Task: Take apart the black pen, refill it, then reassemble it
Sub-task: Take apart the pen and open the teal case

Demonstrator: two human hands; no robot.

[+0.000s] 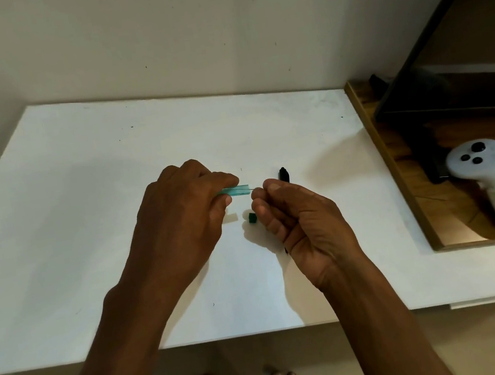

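The left hand [184, 204] is closed around a clear green tube [237, 191], and only its right end comes out between the thumb and the fingers. The right hand [293, 215] is curled, with thumb and forefinger pinched narrow on something thin that meets the open end of the tube; a fine dark line shows in the gap between the two hands, so I judge it is the refill going in or coming out, though I cannot tell which. Both hands are raised a little above the middle of the tabletop [86, 245], probably because the two parts must stay in one line, and this is easier in the air than flat on the surface. A black pen part [283, 174], perhaps the cap, shows just behind the right hand, toward the far edge; whether it lies on the top or is held I cannot tell. A small green piece [252, 217] and a small pale piece [231, 217] lie below the hands, near each other, probably laid close so they are easy to find for the reassembly. A thin dark tip also shows under the right palm. On a wooden shelf beyond the right edge rests a white controller [489, 184] with three dark buttons. I can read no brand, label or writing on anything.
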